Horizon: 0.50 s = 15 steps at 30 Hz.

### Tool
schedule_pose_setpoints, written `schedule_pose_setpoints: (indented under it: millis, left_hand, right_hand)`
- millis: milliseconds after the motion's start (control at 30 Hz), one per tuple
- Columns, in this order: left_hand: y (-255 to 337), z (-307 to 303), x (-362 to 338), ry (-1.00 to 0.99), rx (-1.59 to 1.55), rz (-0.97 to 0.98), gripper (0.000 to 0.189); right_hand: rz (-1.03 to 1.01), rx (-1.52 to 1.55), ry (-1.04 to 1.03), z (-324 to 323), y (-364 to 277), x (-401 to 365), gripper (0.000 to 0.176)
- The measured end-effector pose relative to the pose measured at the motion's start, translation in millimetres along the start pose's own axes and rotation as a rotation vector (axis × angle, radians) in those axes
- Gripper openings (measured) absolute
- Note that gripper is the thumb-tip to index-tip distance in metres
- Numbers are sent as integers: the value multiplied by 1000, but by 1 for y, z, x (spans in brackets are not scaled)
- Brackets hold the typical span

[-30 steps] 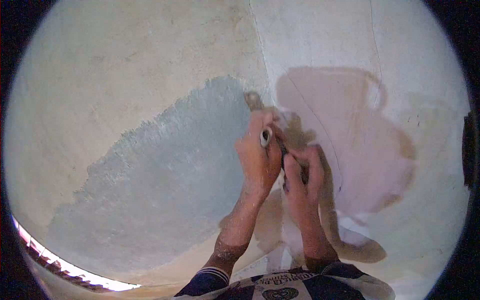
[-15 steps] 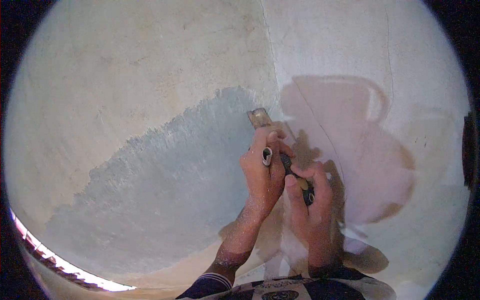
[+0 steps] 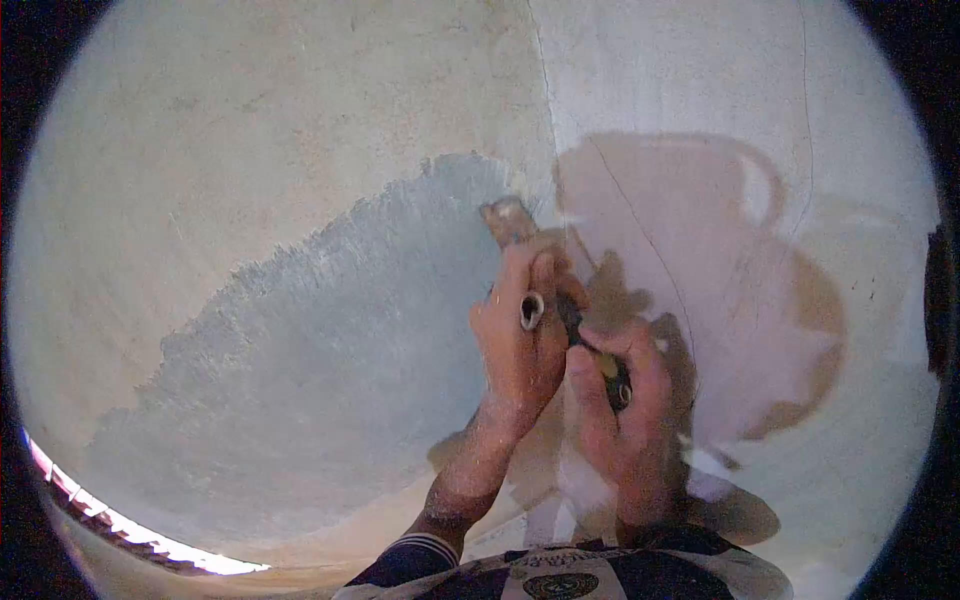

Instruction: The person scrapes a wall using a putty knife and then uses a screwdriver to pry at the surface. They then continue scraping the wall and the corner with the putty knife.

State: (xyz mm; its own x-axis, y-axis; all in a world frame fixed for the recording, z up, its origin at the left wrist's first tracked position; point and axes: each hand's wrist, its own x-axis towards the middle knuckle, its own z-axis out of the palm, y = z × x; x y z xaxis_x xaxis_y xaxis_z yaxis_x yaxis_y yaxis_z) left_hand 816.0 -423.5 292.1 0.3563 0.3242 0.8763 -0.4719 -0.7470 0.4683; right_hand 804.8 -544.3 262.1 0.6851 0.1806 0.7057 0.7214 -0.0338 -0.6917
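A scraper with a worn, dirty flat blade and a dark handle leans across the corner of the wall. Its blade lies against the grey patch near that patch's upper right edge. My left hand is closed around the upper part of the tool, close behind the blade. On the back of its fingers shows a pale-rimmed oval with a dark centre. Lower down, my right hand grips the handle end, its thumb along it; black and yellow show between the fingers.
Beige wall surface surrounds the grey patch with a ragged border. A crack runs down the corner beside a paler wall, which carries thin cracks and my shadow. A bright gap is at lower left, a dark object at far right.
The view has shifted slightly, so the grey patch sits higher and further left. My hands and the scraper have also moved a little up and left in view; both grips are unchanged.
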Motion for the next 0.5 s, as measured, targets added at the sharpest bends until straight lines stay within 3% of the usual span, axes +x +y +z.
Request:
schedule_pose_setpoints:
  millis: [267, 500]
  left_hand:
    - [3, -1, -7, -8, -37, -55, 27]
    - [5, 4, 6, 17, 24, 38, 25]
  right_hand:
    - [68, 117, -29, -3, -2, -7, 18]
    - [22, 98, 23, -1, 6, 1, 20]
